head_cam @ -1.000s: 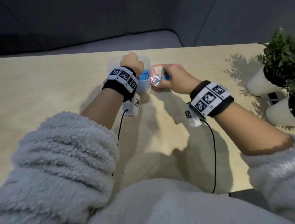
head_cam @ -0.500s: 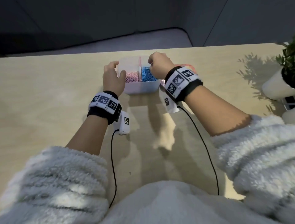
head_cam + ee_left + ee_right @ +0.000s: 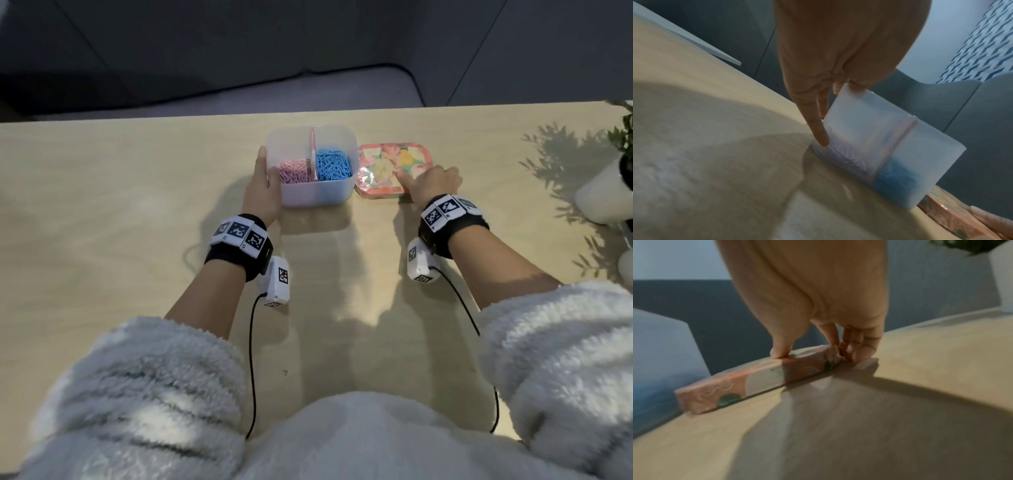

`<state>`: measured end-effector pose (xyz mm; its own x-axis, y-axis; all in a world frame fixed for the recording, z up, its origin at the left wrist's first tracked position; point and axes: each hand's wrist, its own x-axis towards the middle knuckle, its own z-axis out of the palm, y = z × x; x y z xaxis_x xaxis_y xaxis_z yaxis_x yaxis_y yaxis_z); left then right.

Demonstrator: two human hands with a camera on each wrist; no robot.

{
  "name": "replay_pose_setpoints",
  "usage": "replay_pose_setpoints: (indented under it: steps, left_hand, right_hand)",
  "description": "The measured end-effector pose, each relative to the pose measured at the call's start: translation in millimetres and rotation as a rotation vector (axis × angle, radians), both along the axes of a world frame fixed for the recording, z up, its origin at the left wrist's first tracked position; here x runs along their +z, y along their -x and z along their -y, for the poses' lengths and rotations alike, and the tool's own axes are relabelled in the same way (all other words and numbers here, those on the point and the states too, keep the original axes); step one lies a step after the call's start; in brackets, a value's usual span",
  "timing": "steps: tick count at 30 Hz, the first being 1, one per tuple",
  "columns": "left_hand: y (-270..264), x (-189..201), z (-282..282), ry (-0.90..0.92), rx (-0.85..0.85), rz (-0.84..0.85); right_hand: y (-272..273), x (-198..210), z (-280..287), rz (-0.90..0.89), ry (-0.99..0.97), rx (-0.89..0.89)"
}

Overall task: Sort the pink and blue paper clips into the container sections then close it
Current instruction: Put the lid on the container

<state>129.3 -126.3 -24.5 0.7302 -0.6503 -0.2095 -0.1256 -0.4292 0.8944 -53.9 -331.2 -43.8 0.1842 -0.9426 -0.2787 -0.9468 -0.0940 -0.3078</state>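
Note:
A translucent white container point(image 3: 317, 198) stands open on the wooden table, split by a divider. Pink paper clips point(image 3: 294, 172) fill its left section and blue paper clips point(image 3: 334, 165) its right. My left hand point(image 3: 265, 166) holds the container's left near corner, thumb on the front wall and fingers along the side; the left wrist view shows the left hand point(image 3: 828, 113) against the container point(image 3: 890, 146). The floral lid point(image 3: 387, 168) lies flat just right of the container. My right hand point(image 3: 411, 176) pinches its near right corner: on the lid point(image 3: 756, 379), thumb on top, fingers point(image 3: 855, 352) curled at its end.
White plant pots point(image 3: 603, 197) with green leaves stand at the table's right edge, a hand's width right of the lid. The table's far edge runs just behind the container, with a grey sofa beyond. Wrist camera cables trail over the table near my body.
My right hand has left the container's blue section and moved right onto the lid, taking hold of its corner. My left hand has closed in on the container's left side.

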Motion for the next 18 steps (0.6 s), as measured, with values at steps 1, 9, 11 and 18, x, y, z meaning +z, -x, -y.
replay_pose_setpoints:
  steps: [1,9,11,18]
  left_hand:
    - [1.2,0.4,-1.1,0.012,0.003,-0.016]
    - [8.1,-13.7,-15.1,0.044,-0.009,-0.041]
    - [16.3,-16.5,-21.5,0.041,-0.03,-0.046]
    - [57.1,-7.6,-39.1,0.088,-0.026,-0.098]
  right_hand:
    - [0.7,-3.1,1.4,0.06,-0.003,-0.043]
    - [27.2,36.9,-9.0,0.876,-0.058,-0.3]
    - [34.8,59.3,-22.4,1.019,0.011,-0.25]
    - [7.1,87.9,-91.7,1.107,-0.173,0.019]
